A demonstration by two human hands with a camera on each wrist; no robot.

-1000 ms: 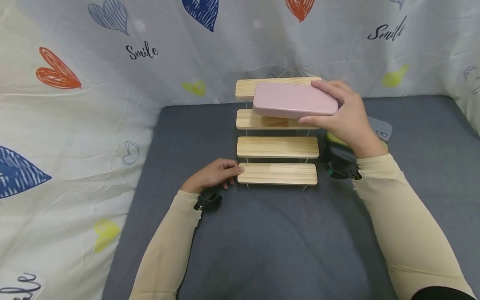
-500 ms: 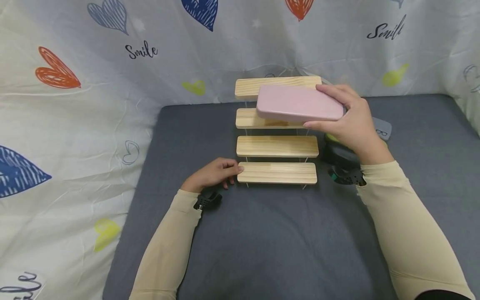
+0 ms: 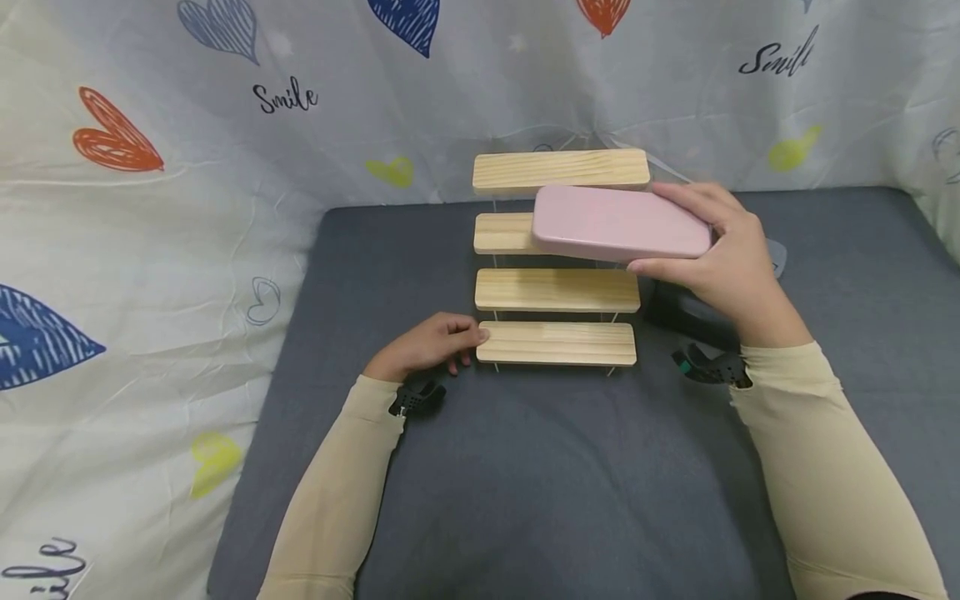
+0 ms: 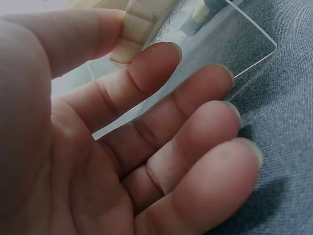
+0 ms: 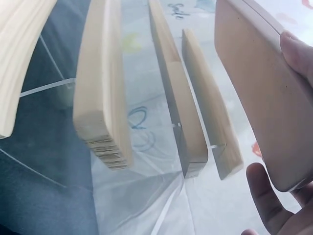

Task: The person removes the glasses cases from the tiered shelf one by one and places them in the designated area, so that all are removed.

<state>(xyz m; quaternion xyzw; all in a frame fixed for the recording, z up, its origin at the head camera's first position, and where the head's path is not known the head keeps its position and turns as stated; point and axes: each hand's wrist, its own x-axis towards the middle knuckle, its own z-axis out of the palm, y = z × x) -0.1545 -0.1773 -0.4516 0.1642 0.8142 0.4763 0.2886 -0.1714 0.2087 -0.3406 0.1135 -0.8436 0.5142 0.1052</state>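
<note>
My right hand (image 3: 738, 262) holds a pink hard case (image 3: 618, 225) with rounded corners by its right end, thumb on the near edge and fingers on the far edge. In the head view the case overlaps the second-highest plank of a stepped wooden display rack (image 3: 557, 343), with its left end tilted up a little. The right wrist view shows the case (image 5: 269, 93) apart from the planks. My left hand (image 3: 427, 343) pinches the left end of the lowest plank with thumb and index finger. Its other fingers curl loosely by the clear side panel (image 4: 234, 44).
Under my right forearm lies a black rounded object (image 3: 690, 317), mostly covered. A grey flat piece (image 3: 778, 257) peeks out behind my right hand. Dark grey cloth (image 3: 525, 483) covers the table, and a printed white curtain (image 3: 450, 100) hangs behind the rack.
My right hand has drawn the pink case right and toward me, uncovering more of the top plank. The green on the black object is now hidden. My left hand stays put.
</note>
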